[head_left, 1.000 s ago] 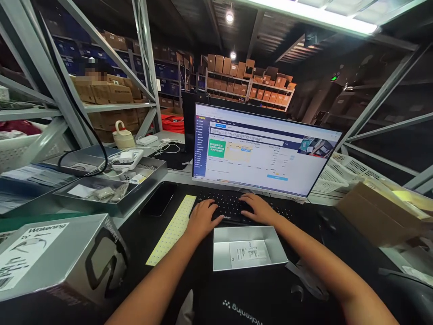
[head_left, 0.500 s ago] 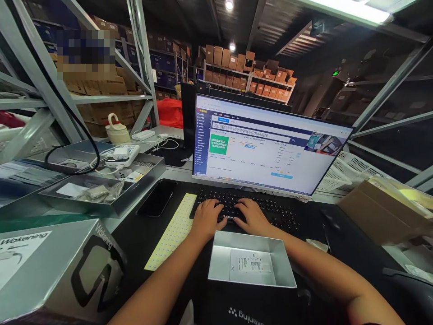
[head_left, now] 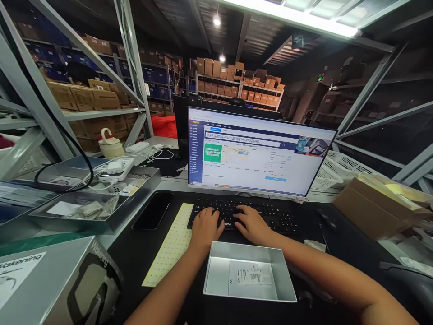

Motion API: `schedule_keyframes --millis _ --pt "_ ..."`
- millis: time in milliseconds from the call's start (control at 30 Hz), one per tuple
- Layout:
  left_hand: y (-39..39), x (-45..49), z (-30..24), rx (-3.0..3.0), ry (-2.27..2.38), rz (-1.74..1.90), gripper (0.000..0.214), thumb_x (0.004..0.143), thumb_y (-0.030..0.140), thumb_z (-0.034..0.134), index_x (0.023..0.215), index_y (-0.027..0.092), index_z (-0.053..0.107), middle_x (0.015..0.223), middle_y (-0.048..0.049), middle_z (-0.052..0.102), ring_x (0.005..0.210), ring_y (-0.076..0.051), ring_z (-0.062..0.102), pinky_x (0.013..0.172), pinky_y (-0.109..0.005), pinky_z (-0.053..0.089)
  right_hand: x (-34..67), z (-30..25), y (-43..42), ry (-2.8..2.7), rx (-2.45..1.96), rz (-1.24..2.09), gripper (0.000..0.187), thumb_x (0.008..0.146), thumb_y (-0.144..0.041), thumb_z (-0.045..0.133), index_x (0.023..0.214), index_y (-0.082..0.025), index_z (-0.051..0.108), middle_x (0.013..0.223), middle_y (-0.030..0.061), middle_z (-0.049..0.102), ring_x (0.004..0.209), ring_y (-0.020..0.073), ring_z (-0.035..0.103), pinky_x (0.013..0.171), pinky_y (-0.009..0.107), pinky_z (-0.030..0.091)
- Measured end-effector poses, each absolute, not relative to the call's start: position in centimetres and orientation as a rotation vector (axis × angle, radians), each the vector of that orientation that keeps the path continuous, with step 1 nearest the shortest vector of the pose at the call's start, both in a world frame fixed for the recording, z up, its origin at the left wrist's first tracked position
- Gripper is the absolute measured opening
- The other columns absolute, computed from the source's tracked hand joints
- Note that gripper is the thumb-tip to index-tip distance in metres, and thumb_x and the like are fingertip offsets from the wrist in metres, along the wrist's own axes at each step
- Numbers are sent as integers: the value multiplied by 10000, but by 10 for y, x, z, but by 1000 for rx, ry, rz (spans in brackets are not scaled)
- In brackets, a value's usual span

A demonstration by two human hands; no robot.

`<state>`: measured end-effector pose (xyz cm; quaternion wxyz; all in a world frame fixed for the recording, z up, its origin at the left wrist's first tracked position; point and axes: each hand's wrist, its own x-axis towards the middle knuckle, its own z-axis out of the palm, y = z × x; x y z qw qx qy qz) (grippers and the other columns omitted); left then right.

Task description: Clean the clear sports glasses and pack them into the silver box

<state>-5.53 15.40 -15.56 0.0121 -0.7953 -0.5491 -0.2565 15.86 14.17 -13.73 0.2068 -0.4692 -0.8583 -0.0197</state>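
Observation:
My left hand [head_left: 206, 225] rests on the left part of a black keyboard [head_left: 277, 220], its fingers spread over the keys. On the keys right of it lies my right hand [head_left: 252, 223], fingers apart, also holding nothing. Behind the keyboard a monitor [head_left: 250, 169] shows a page with a green panel and a small camera picture. Between my forearms stands an open silvery-white box [head_left: 219, 277] with a printed white card [head_left: 252, 275] inside. A yellow sheet of small labels [head_left: 167, 253] lies beside my left forearm.
A dark phone [head_left: 154, 211] and silver trays [head_left: 117, 221] of small parts lie left. A large printed box [head_left: 67, 284] fills the near left corner. At right are a mouse [head_left: 326, 219], a cardboard box [head_left: 372, 207] and white baskets [head_left: 326, 174]. Metal shelving frames the desk.
The view has tilted and shifted slightly, so the desk sits lower in the picture. My hands stay on the keyboard with small finger movements. The screen page looks the same.

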Motion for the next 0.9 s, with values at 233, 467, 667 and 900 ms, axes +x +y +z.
schedule_keyframes --millis 233,467,667,900 --pt "155 -56 -155 -2492 -1678 -804 249 860 301 623 1066 182 698 1183 -151 636 1119 -338 567 939 -469 474 147 -138 152 -2400 -1329 -40 332 925 -245 615 1234 -130 658 1296 172 620 1221 300 576 1040 486 495" --pt "153 -57 -151 -2469 -1673 -798 243 879 255 574 1065 178 711 1177 -147 656 1105 -326 588 926 -457 495 142 -125 156 -2468 -1224 -127 575 822 -165 700 1377 -173 549 1464 157 514 1366 327 458 1158 554 365" --pt "154 -59 -147 -2487 -1694 -768 292 888 136 485 1058 171 720 1163 -131 676 1100 -310 594 928 -450 493 157 -131 150 -2460 -1279 -61 428 945 -227 576 1365 -144 551 1419 171 551 1323 292 516 1112 510 441" --pt "157 -62 -146 -2476 -1684 -734 309 879 96 485 1038 186 734 1123 -97 698 1071 -283 617 892 -416 510 162 -136 147 -2510 -1222 -9 365 946 -230 591 1299 -142 614 1378 173 582 1277 309 547 1079 522 463"
